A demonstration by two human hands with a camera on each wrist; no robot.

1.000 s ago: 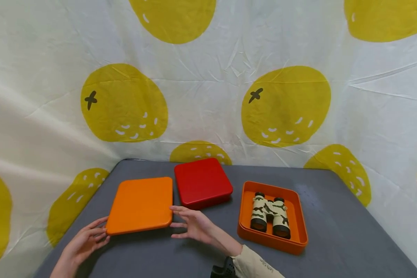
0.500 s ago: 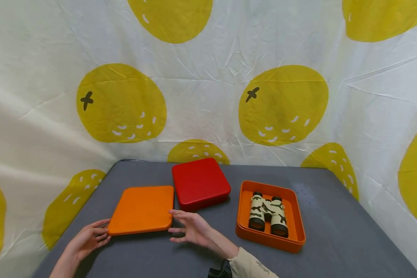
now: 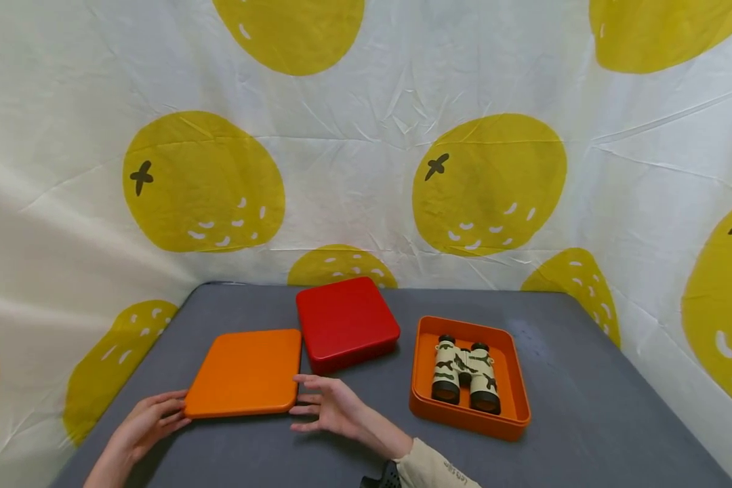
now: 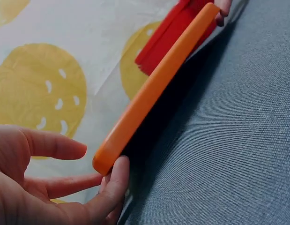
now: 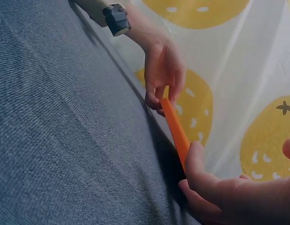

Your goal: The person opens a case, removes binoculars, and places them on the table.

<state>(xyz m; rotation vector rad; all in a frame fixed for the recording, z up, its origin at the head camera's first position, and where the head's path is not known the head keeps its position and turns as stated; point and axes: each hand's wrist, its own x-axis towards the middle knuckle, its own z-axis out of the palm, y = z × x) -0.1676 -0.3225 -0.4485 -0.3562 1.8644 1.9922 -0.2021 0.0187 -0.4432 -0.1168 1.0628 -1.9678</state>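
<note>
A flat square orange lid (image 3: 247,373) is held between both hands low over the grey table. In the left wrist view a dark gap shows under the lid (image 4: 149,98). My left hand (image 3: 146,427) grips its near left corner, with one finger raised clear of the edge. At the right edge, my right hand (image 3: 335,407) holds the lid by its fingertips; its other fingers are spread. To the right, an orange box (image 3: 472,423) stands uncovered, with camouflage-patterned binoculars (image 3: 465,373) lying inside it.
A shut red box (image 3: 348,322) stands just behind and right of the lid. The grey table (image 3: 585,407) ends at a white cloth backdrop (image 3: 354,183) with yellow fruit prints.
The orange lid has come down nearer the table, its far edge sinking most, with both hands keeping hold of it. The whole head view has shifted slightly.
</note>
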